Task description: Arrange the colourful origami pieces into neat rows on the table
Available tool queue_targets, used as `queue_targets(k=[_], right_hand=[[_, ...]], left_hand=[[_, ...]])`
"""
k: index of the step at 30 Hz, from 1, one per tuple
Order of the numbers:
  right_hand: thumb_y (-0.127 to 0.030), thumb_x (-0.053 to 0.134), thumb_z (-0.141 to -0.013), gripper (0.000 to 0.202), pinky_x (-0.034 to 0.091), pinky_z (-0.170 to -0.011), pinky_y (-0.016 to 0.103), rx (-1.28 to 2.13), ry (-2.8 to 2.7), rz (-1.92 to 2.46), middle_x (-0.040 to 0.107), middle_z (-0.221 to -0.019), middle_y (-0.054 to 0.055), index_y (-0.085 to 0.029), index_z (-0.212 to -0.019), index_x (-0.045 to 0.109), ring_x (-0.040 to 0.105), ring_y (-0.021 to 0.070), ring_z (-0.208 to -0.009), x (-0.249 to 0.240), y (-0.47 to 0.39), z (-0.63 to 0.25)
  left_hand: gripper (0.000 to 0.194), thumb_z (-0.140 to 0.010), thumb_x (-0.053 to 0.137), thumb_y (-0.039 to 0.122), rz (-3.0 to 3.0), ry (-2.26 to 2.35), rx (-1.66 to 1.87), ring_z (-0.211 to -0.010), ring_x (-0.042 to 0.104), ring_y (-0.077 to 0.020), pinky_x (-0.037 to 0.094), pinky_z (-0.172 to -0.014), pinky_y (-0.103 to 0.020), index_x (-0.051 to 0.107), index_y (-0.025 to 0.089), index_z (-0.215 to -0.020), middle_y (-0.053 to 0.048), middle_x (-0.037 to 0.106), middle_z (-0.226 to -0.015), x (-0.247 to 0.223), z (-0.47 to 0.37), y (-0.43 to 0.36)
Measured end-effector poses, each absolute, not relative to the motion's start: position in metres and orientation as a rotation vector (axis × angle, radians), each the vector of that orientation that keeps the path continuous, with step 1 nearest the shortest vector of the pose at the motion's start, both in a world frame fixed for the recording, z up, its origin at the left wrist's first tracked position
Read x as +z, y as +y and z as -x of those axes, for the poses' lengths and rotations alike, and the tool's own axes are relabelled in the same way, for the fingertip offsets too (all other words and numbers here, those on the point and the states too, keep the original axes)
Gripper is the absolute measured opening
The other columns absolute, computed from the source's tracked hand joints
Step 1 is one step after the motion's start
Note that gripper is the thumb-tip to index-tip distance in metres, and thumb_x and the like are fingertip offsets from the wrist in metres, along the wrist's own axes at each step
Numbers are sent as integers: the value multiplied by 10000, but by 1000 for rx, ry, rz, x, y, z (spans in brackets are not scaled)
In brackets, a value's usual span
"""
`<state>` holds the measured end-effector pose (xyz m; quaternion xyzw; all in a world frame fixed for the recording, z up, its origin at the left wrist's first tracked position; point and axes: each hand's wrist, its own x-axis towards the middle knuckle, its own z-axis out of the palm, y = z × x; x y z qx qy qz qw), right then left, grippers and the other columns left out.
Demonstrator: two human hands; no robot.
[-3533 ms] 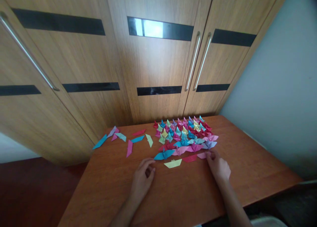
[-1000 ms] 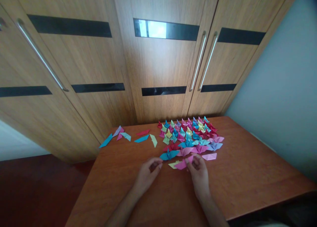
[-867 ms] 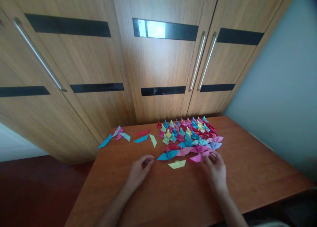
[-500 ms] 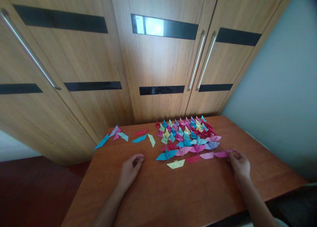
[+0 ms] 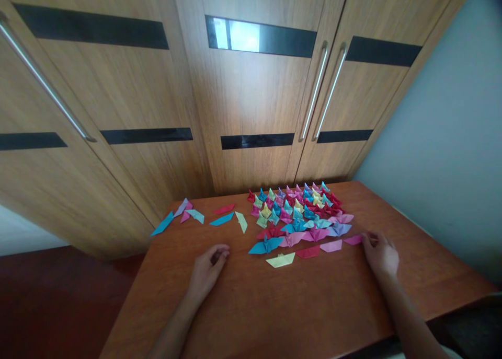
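My right hand [image 5: 381, 255] pinches the right end of a flat-folded magenta paper crane [image 5: 353, 240] lying on the table. Left of that piece, flat-folded cranes in pink [image 5: 331, 246], red [image 5: 308, 252] and pale yellow [image 5: 280, 260] continue the row. Behind them stand rows of opened origami cranes in many colours, with a blue crane [image 5: 265, 245] at the front left and a lilac one [image 5: 339, 229] at the right. My left hand [image 5: 208, 269] rests on the table left of the rows, its fingers curled in and thumb by the index finger, with nothing visible in them.
More flat-folded papers lie at the back left: blue [image 5: 162, 224], light teal [image 5: 195, 216], red [image 5: 224, 209], another blue [image 5: 222, 219] and pale green [image 5: 241, 222]. The brown wooden table [image 5: 274, 312] meets a wardrobe [image 5: 251, 97] behind; a pale wall [image 5: 439, 155] rises at right.
The magenta piece's right end is now more covered by my right fingers, and a small gap shows between it and the pink piece. My left hand stays put; the view has shifted slightly.
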<state>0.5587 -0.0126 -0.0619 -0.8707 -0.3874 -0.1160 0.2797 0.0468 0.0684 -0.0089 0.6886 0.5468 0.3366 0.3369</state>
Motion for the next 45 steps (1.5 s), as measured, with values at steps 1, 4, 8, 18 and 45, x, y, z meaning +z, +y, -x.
queue_targets(k=[1,4,8,18,45], right_hand=[[-456,439,-797,387,425,-688,341,-334,-1068,2317,640,-841,114,-150,-933,632,569,253,-798,-64,-14,-557],[-464,451,-796,398,413,-754,361,-395,-1222,2308,635,-851,122,-135,-914,641,561,253,-810,-68,-19,-550],[-501,487,-782,464,394,-772,406,-467,-1288,2448,615,-976,159,-133,-1022,636,531,301,-915,-65,-23,-538],[-505,482,-784,487,406,-742,429,-456,-1235,2541,596,-1039,178,-143,-1073,631,519,325,-919,-52,-27,-522],[-237,421,-881,240,491,-674,256,546,-1742,1381,667,-801,34,-225,-870,660,629,165,-719,-14,-30,-254]], left_hand=[[253,-802,516,396,-1792,1422,888,-855,655,-205,511,-802,-329,648,221,-926,-21,709,-908,-9,-47,68],[257,-789,523,405,-1786,1425,899,-826,656,-206,515,-777,-328,662,226,-911,-16,713,-885,-8,-48,68],[265,-787,520,406,-1797,1436,867,-822,653,-206,514,-756,-321,667,224,-911,-17,712,-887,-5,-48,67],[250,-813,503,387,-1848,1415,825,-847,647,-201,506,-777,-311,659,227,-925,-14,707,-911,-4,-49,66],[263,-802,509,294,-2131,1881,806,-992,576,-259,396,-921,-388,610,156,-1002,-123,640,-1059,11,12,162]])
